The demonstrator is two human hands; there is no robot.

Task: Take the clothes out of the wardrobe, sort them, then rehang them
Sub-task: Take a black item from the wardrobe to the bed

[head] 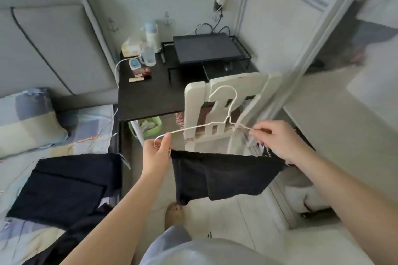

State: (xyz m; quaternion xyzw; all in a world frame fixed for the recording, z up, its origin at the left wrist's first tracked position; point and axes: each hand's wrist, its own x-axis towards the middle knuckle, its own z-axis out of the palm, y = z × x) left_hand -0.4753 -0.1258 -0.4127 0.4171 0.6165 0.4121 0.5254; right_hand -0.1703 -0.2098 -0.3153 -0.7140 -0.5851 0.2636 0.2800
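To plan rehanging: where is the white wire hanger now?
In the head view's centre, the white wire hanger is held between left hand and right hand, before the white chair, carrying a black garment.

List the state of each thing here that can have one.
White wire hanger, held by both ends.
Left hand, pinching the hanger's left end.
Right hand, pinching its right end.
Black cloth garment, hanging folded over the hanger.
Dark navy garment, lying flat on the bed.
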